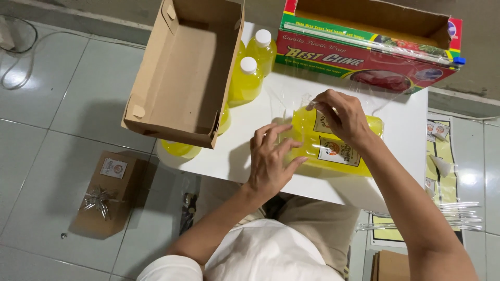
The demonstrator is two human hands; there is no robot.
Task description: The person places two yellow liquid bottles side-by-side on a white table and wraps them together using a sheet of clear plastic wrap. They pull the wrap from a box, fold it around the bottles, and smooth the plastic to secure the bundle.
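Head view: two yellow bottles (pixel 333 143) are laid on their sides, touching, on the white tabletop (pixel 406 119), and are being bound in clear cling film (pixel 291 101). The left hand (pixel 271 158) is pressed flat on the near end of the pair, its fingers (pixel 273 132) spread wide over the film and closed on nothing. The right hand (pixel 341 114) is arched over the top of the pair, and a fold of film is pinched between thumb and fingers at the far edge. Whether the film has been cut from the roll cannot be told; a sheet is seen leading toward the cling film dispenser box (pixel 364 57) at the back of the tabletop.

Possible faults, as judged from this position:
- The bottles are round and could roll apart if pressure from the left hand is eased, which would leave the wrap slack.
- The film could cling to itself or tear if it is drawn unevenly by the pinching fingers.
- The open cardboard box (pixel 179 73) is propped on upright yellow bottles (pixel 247 78) near the left edge; it could be tipped by a knock from the left arm.

A small brown gift box (pixel 107 192) with a bow is seen on the tiled floor (pixel 52 104).
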